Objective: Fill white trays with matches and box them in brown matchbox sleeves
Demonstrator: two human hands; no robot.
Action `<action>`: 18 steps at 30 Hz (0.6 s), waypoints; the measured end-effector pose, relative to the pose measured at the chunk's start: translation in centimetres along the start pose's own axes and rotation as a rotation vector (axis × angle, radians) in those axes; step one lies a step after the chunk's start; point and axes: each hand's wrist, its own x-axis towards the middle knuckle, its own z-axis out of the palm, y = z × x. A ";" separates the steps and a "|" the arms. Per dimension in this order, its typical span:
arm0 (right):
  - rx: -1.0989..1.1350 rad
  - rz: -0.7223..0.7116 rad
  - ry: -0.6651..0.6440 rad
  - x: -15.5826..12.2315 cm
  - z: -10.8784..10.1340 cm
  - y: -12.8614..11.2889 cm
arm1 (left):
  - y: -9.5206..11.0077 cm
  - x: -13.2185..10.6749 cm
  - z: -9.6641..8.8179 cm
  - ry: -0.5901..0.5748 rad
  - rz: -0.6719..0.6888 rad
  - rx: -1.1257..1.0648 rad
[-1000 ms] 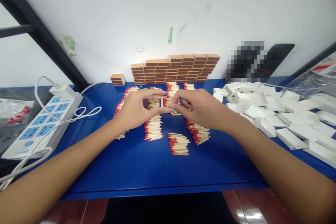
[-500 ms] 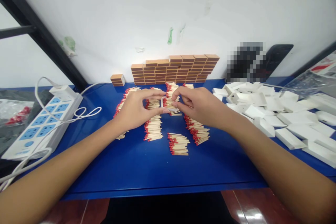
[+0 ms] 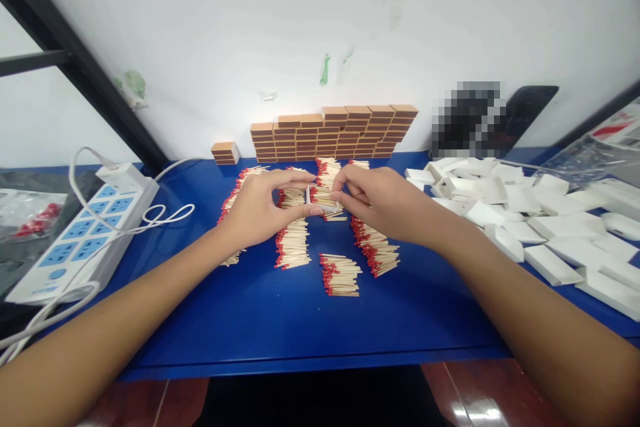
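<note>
My left hand (image 3: 267,203) grips a small white matchbox tray (image 3: 309,196) at its left end, thumb in front and fingers behind. Red-tipped matches (image 3: 324,197) lie inside the tray. At the tray's right end, my right hand (image 3: 377,200) is closed, thumb and forefinger bent against the tray and match ends; its other fingers are curled in. Behind the tray is a pile of matches (image 3: 327,172). More matches lie in rows to the left (image 3: 293,243) and right (image 3: 375,250), and a smaller pile of matches (image 3: 341,275) lies nearer to me.
Brown matchboxes (image 3: 330,137) are stacked against the wall, with a short separate stack (image 3: 225,153) to their left. Many white trays (image 3: 520,203) are heaped on the right. A white power strip (image 3: 95,233) with cables sits on the left of the blue table (image 3: 300,337).
My right fingertips have drawn back slightly to the right, from over the matches to the tray's right end. My left hand and the tray stay in place.
</note>
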 end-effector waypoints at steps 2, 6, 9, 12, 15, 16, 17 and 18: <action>0.001 -0.001 -0.014 0.0 -0.1 -0.1 | 0.0 0.0 0.0 0.001 0.001 0.004; 0.021 -0.025 0.002 -0.1 -0.1 -0.3 | 0.2 0.0 0.0 0.009 -0.008 0.025; 0.050 -0.054 0.041 -0.1 0.0 -0.4 | 0.3 0.0 0.0 0.011 -0.002 0.037; 0.051 -0.056 0.038 -0.1 0.3 -0.4 | 0.3 0.0 0.0 -0.001 0.017 0.036; 0.032 -0.047 0.050 -0.1 0.5 -0.5 | 0.2 0.0 -0.1 -0.006 0.017 0.042; 0.029 -0.045 0.056 -0.1 0.6 -0.5 | 0.2 0.0 -0.1 -0.004 0.016 0.044; 0.030 -0.044 0.062 -0.1 0.6 -0.6 | 0.2 0.0 -0.1 -0.006 0.017 0.045; 0.037 -0.048 0.069 -0.2 0.7 -0.6 | 0.2 0.0 -0.1 -0.007 0.020 0.046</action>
